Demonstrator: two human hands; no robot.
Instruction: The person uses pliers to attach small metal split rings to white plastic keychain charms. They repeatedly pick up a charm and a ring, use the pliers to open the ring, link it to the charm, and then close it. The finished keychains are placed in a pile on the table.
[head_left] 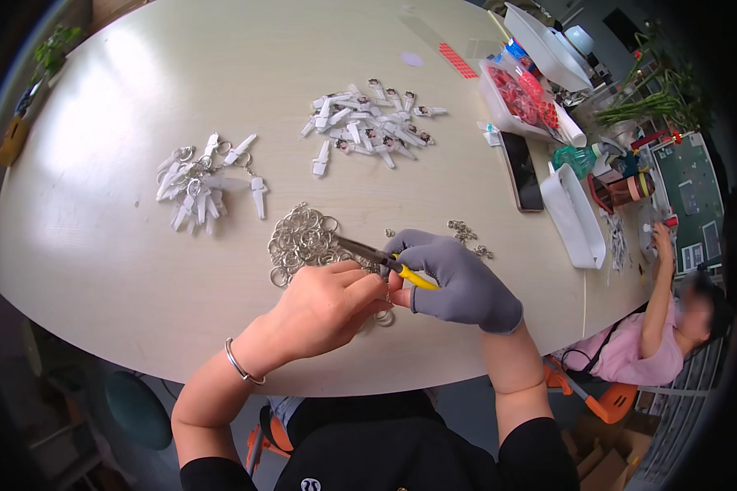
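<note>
My right hand (467, 282), in a grey glove with bare fingertips, is closed around long-nose pliers (416, 278) with yellow handles. Their dark jaws point left over a heap of silver key rings (299, 233). My left hand (323, 307), bare and with a silver bangle at the wrist, is pinched closed against the right fingertips; what sits in the pinch is too small to make out, though a thin metal bit shows there. Small chain pieces (463, 231) lie beyond the gloved hand.
Ahead lies a pile of white clips (377, 127); white clips with rings (201, 192) are heaped at left. On the right are a phone (520, 172), a white tray (571, 217) and a tub of red pieces (512, 98). A person in pink (643, 344) sits at the far right.
</note>
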